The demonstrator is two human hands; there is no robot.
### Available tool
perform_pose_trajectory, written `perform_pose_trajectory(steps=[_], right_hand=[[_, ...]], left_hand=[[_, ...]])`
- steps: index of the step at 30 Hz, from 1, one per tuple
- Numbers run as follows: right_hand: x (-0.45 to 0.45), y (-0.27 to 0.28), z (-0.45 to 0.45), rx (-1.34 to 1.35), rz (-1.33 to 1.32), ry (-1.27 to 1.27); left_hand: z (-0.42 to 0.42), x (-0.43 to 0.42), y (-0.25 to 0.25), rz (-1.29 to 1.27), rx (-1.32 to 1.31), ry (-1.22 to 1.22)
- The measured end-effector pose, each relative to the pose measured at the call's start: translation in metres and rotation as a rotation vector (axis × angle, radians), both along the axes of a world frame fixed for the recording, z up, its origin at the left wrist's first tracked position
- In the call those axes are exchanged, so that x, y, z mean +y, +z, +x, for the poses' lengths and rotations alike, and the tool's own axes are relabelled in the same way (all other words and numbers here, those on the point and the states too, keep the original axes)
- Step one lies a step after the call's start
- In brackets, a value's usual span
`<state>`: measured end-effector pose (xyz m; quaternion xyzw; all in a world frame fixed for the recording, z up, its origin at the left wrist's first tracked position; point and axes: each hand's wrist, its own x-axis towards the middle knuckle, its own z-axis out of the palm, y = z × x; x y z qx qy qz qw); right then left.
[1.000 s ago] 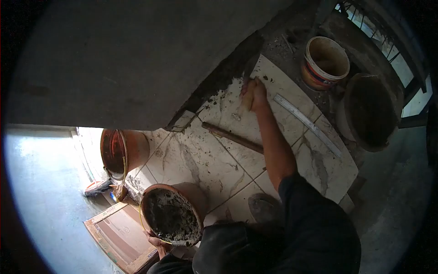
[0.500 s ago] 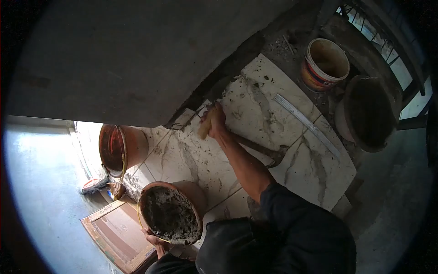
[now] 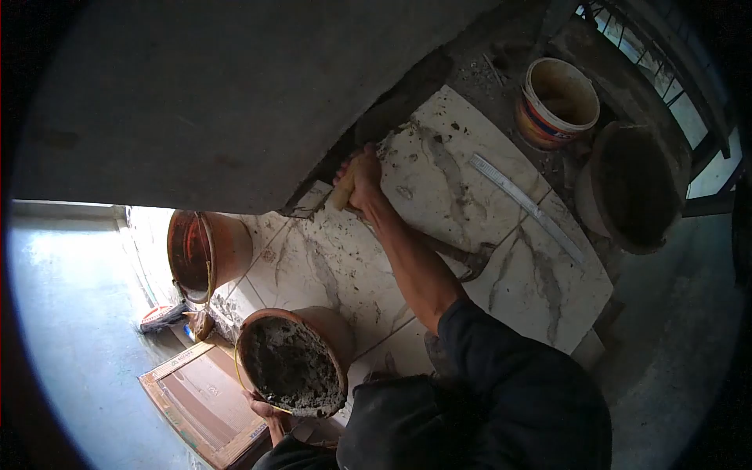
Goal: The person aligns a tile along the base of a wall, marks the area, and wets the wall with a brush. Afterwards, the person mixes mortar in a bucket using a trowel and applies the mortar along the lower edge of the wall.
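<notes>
Up toward the lower edge of the grey wall point(image 3: 188, 110), the right hand point(image 3: 365, 178) had shifted since the earlier frame, fingers closed around the pale handle point(image 3: 342, 193) of a tool whose far end could not be made out. Dirty marbled tiles point(image 3: 419, 168) lay beneath. A bucket of mortar point(image 3: 335, 338) stood tilted on them, the left hand point(image 3: 262, 408) curled at its wire handle. Another bucket point(image 3: 233, 247) stood near the wall; a paint bucket point(image 3: 540, 129) was beyond the tiles. A metal ruler point(image 3: 526, 205) and, partly under the right forearm, a hammer point(image 3: 475, 262) lay on the tiles.
</notes>
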<state>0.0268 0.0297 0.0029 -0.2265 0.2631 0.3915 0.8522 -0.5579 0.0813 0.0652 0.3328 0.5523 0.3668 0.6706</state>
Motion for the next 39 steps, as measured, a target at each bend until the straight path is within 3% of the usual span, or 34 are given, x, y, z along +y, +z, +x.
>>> perform_pose_trajectory(steps=[5,9,11,15,17,19,20,21,22,24,25,27,31,33,34,36,37,39], right_hand=[[0.013,-0.001,-0.025,-0.034,0.109,-0.041],[-0.006,0.0,-0.048,-0.045,0.124,-0.028],[-0.045,0.004,-0.063,-0.17,0.083,0.133],[-0.137,0.019,-0.102,-0.796,-0.064,0.571],[-0.172,0.056,-0.122,-1.0,-0.237,0.859],[-0.177,0.101,-0.121,-1.967,-0.49,1.163],[-0.173,0.13,-0.127,-2.221,-0.508,1.207],[-0.164,0.153,-0.134,-2.493,-0.537,1.197],[-0.155,0.165,-0.148,-2.515,-0.446,1.233],[-0.127,0.18,-0.163,-2.915,-0.581,1.351],[-0.121,0.184,-0.167,-2.931,-0.557,1.374],[-0.108,0.185,-0.18,-3.281,-0.639,1.32],[-0.112,0.163,-0.194,-3.014,-0.587,1.584],[-0.111,0.168,-0.195,-2.642,-0.336,1.976],[-0.114,0.165,-0.2,-2.631,-0.341,1.985],[-0.116,0.153,-0.207,-2.286,-0.147,2.365],[-0.124,0.142,-0.208,-2.286,-0.163,2.37],[-0.142,0.126,-0.203,-2.176,0.068,1.959]], left_hand=[[0.031,-0.014,0.015,-0.002,-0.034,0.009],[-0.003,0.005,-0.003,0.043,-0.006,-0.032],[-0.023,0.014,-0.02,0.041,-0.068,-0.09],[0.048,-0.017,0.029,0.076,0.032,0.045],[0.045,-0.005,0.017,0.09,0.021,0.007],[0.039,-0.009,0.01,0.141,-0.022,0.015],[0.038,0.0,0.02,0.382,0.893,-0.199],[0.068,-0.006,0.045,0.481,0.734,-0.191],[0.093,-0.023,0.074,0.134,0.144,0.058],[0.103,-0.02,0.077,0.115,0.101,0.12],[0.108,-0.02,0.078,0.158,0.105,0.09],[0.114,-0.018,0.083,0.189,0.103,0.062],[0.133,-0.022,0.092,0.185,0.075,0.085],[0.144,-0.029,0.097,0.233,0.12,0.103],[0.147,-0.033,0.1,0.296,0.208,0.07],[0.157,-0.046,0.109,0.302,0.3,0.05],[0.16,-0.051,0.112,0.299,0.351,0.038],[0.168,-0.06,0.117,0.313,0.253,0.08]])
